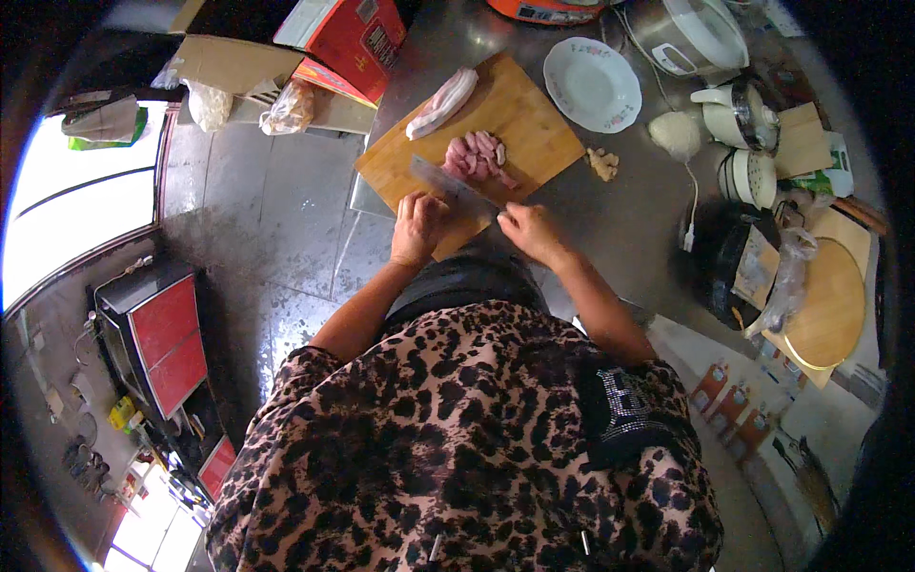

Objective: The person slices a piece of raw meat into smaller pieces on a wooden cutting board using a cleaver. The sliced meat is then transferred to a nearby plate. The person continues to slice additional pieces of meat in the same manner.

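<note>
On the wooden cutting board [529, 114] lies a heap of sliced raw meat [473, 157]. Farther back on the board rests a long uncut piece of fatty meat [443, 104]. My right hand [532, 230] grips the handle of a kitchen cleaver [447, 179], whose wide blade slants left across the board just in front of the slices. Curled fingers of my left hand [418, 225] are at the board's near left edge, close to the blade; whatever may be under them is hidden.
Right of the board are a ginger root [602, 164] and a white floral plate [593, 86] on the metal counter [607, 222]. A power cord [692, 207], a lidded pot [736, 118] and a round wooden board [826, 304] lie farther right. A red box [357, 50] stands back left.
</note>
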`<state>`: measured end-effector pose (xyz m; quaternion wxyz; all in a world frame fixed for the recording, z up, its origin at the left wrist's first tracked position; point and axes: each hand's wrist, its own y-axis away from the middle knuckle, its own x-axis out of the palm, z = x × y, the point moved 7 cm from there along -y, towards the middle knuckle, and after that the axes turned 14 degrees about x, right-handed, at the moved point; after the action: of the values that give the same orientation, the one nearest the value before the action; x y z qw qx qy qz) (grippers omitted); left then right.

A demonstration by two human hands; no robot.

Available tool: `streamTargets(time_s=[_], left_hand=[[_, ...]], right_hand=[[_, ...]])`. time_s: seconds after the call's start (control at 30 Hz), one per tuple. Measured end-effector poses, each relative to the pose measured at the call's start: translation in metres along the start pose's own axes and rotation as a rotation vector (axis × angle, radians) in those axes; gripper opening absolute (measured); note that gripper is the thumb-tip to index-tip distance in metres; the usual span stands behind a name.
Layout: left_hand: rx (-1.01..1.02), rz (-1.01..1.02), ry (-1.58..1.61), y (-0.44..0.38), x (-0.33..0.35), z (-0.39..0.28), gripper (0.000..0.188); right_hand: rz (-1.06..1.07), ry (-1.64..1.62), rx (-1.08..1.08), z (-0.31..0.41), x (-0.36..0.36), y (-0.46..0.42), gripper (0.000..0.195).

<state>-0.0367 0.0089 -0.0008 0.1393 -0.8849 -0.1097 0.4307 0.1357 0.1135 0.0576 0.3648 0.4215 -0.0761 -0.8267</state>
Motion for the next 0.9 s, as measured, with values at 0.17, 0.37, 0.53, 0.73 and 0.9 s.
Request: streamTargets(time_s=[0.17, 0.37, 0.53, 0.73, 0.9], left_hand=[[-0.067, 0.03, 0.073, -0.011, -0.015, -0.006, 0.034], [-0.11, -0.281, 0.005, -0.038, -0.057, 0.027, 0.026], [-0.15, -0.329, 0.072, -0.088, -0.095, 0.033, 0.016], [-0.249, -0.123, 0.252, -0.103, -0.062, 0.03, 0.017], [-0.194, 0.163, 0.201, -0.083, -0.005, 0.026, 0.045]], right_hand=[[-0.136, -0.012, 0.048, -0.014, -0.032, -0.018, 0.025], [-0.322, 0.254, -0.133, 0.023, -0.047, 0.011, 0.017], [-0.253, 0.441, -0.212, 0.026, -0.048, 0.028, 0.022], [-0.327, 0.235, -0.099, -0.004, -0.057, 0.05, 0.018], [-0.09, -0.646, 0.342, -0.08, -0.024, 0.048, 0.027]])
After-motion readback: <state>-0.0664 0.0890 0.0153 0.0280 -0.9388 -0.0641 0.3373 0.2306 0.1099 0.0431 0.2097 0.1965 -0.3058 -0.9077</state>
